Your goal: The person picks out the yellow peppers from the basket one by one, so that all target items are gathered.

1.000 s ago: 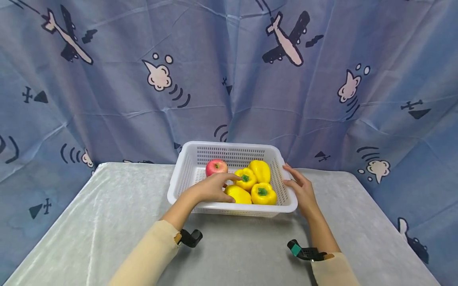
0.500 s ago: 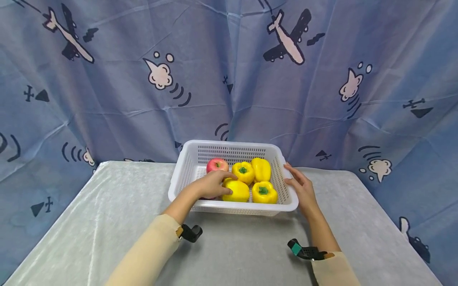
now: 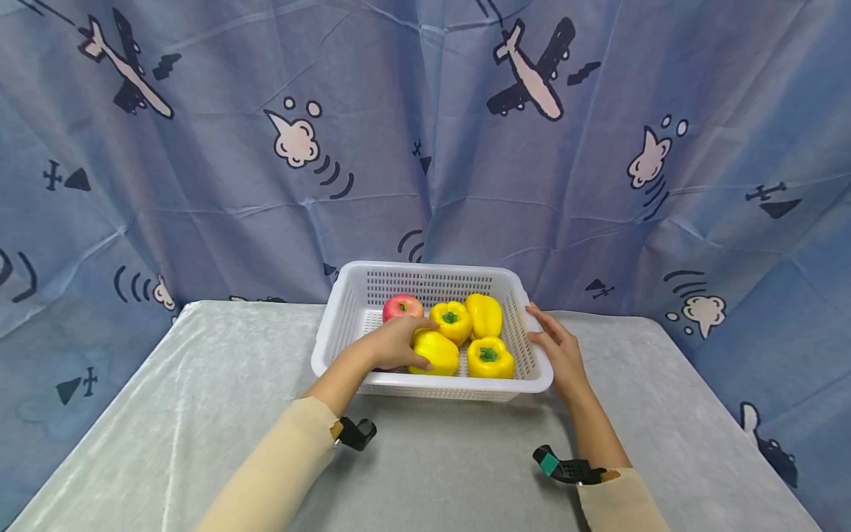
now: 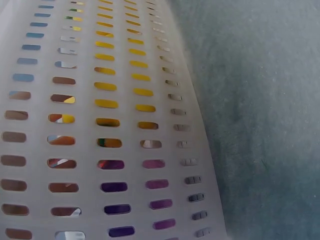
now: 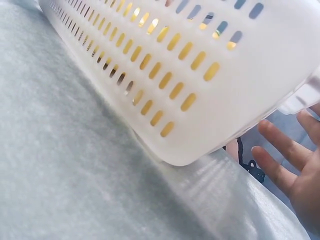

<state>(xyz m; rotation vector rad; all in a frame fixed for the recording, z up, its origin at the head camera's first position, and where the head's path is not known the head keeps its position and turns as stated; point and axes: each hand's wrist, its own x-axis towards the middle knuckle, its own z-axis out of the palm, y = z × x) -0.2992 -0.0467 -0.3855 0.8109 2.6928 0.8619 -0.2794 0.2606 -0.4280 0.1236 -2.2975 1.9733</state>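
Closely, the fingers and thumb of our left hand (image 3: 397, 342) curled round a pepper-like yellow piece (image 3: 439, 353), holding it by its left side; its stem did not show. It lay at the front of a white basket (image 3: 445, 383), left of the front yellow pepper (image 3: 490, 358). Our right hand (image 3: 561, 355) had its fingers spread and fairly straight, their tips touching the basket's right rim from outside, with nothing grasped. Just behind the yellow piece sat the stem-up yellow pepper (image 3: 450, 321), and beside that, to the right, the rear yellow pepper (image 3: 485, 315); together these three hemmed it in. A red apple (image 3: 402, 306) rested at the back, just beyond our left knuckles. From the left wrist, the slotted wall stood in the way; we made out something purple (image 4: 116, 187) through the slots but could not name it. Farther out, we had cream sleeves (image 3: 272, 465), a pale cloth (image 3: 425, 458) under the basket, and a blue airplane-print curtain (image 3: 425, 111) behind.
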